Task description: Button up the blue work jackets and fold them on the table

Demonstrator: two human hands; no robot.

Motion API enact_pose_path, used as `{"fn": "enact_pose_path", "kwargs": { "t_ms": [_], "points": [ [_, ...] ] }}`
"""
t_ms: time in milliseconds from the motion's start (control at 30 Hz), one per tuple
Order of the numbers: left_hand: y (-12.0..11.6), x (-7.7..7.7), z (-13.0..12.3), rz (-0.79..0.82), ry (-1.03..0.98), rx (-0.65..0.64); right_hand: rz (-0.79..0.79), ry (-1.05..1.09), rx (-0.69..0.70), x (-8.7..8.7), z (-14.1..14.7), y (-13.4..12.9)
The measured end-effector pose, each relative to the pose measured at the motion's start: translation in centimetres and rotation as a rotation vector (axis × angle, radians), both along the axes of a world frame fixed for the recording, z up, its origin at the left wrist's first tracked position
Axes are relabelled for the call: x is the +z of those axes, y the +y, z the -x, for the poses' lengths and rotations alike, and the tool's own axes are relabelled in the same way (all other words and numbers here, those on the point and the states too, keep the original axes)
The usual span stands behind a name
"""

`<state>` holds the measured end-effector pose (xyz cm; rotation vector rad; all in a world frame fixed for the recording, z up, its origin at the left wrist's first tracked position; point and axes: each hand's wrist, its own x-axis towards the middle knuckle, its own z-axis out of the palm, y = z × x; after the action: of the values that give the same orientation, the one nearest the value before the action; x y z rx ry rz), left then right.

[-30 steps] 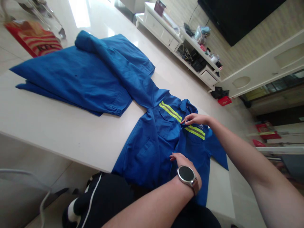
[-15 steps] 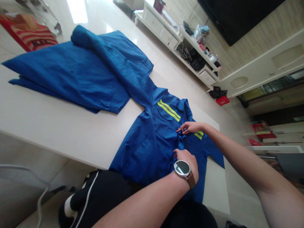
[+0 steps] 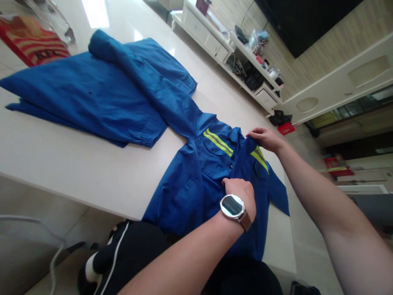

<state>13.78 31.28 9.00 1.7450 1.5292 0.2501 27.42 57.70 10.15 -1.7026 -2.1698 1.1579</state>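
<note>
Jacket, right fingers pinching front edge, left fingers lower.

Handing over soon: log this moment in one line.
Right hand: pinching jacket near collar; left hand: at jacket front; jacket sleeve: across second blue garment

White glare on the glossy floor, dim lower left, soft blur toward the right edge.

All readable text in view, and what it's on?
"KFC" – red striped bag.
Watch face: nothing legible, reflections.
Small items on the white cabinet: too small or blurred.
Blue jacket: no readable text.
</note>
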Motion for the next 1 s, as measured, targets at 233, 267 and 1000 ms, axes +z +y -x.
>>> {"fn": "enact_pose_path", "kwargs": {
  "t_ms": [233,267,1000],
  "points": [
    [-0.6,-1.2,-1.3,0.092,0.223,0.05,-0.231,-0.325,0.015,-9.3,1.0,0.8],
    [-0.6,-1.3,-1.7,0.092,0.217,0.047,-0.255,-0.359,-0.003,-10.1,0.7,0.9],
    [-2.3,-2.4,-4.5,0.096,0.102,-0.004,-0.065,-0.156,-0.283,-14.7,-3.1,1.0]
  ]
}}
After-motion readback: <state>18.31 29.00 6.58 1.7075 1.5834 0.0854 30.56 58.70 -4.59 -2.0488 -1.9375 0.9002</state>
